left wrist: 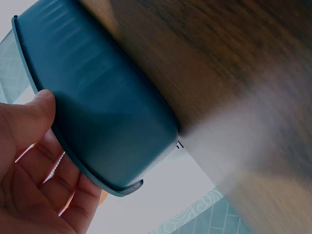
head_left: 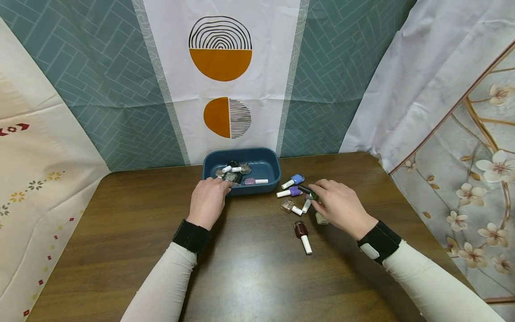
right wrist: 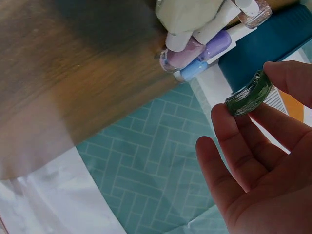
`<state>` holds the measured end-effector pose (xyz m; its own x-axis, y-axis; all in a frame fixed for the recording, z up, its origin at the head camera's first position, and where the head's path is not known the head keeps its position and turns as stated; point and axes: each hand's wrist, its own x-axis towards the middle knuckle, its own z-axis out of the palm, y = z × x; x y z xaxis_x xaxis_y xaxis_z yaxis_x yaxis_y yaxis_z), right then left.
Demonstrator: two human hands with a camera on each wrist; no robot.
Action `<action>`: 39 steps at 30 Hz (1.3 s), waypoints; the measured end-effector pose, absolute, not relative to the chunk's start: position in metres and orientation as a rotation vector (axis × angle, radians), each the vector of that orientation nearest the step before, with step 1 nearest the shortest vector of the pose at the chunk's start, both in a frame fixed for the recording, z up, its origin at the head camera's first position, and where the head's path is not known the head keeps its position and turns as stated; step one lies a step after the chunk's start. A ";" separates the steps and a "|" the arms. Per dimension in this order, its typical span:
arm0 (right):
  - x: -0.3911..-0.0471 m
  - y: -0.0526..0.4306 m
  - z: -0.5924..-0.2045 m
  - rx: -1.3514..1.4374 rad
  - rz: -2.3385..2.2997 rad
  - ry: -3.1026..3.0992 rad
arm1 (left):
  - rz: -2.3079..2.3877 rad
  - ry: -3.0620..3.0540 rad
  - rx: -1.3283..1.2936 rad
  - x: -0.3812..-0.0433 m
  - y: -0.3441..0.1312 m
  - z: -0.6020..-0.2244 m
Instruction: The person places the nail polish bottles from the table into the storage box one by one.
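My left hand (head_left: 207,201) grips the near left rim of a dark blue plastic bin (head_left: 257,190). In the left wrist view the thumb (left wrist: 45,105) presses the bin's outer wall and the fingers lie behind the rim. My right hand (head_left: 339,205) pinches a dark green nail polish bottle (right wrist: 251,95) between thumb and fingertips, right of the bin. Its dark cap (head_left: 303,189) points left in the head view. Beneath and beside that hand are a pale nail polish bottle (head_left: 322,219), partly hidden, and a white-capped bottle (head_left: 306,206).
Several nail polish bottles lie inside the bin, including a mauve one (head_left: 250,181). Right of it on the wooden table (head_left: 132,241) lie a blue bottle (head_left: 298,179), a purple one (head_left: 295,191), a glittery one (head_left: 287,205) and a dark red one (head_left: 300,229). Curtains hang behind.
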<state>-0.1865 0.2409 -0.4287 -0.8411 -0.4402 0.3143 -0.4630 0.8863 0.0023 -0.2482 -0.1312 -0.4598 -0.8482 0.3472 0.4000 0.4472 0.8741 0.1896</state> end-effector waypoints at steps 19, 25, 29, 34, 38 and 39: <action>-0.209 0.213 -0.417 0.741 0.051 -2.725 | -0.398 -2.696 -0.580 -0.248 -0.130 -0.459; -0.213 0.205 -0.414 0.747 0.072 -2.723 | -0.399 -2.704 -0.576 -0.248 -0.130 -0.459; -0.216 0.201 -0.412 0.744 0.080 -2.741 | -0.395 -2.708 -0.577 -0.248 -0.131 -0.459; -0.218 0.201 -0.410 0.732 0.077 -2.732 | -0.394 -2.706 -0.578 -0.248 -0.131 -0.459; -0.221 0.199 -0.407 0.739 0.087 -2.729 | -0.392 -2.706 -0.576 -0.248 -0.131 -0.458; -0.222 0.197 -0.406 0.742 0.085 -2.732 | -0.391 -2.706 -0.576 -0.248 -0.132 -0.458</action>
<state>-0.2218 0.1974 -0.4065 -0.8186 -0.4841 0.3090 -0.5023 0.8644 0.0235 -0.2476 -0.1315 -0.4579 -0.8579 0.3396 0.3857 0.4349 0.8795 0.1930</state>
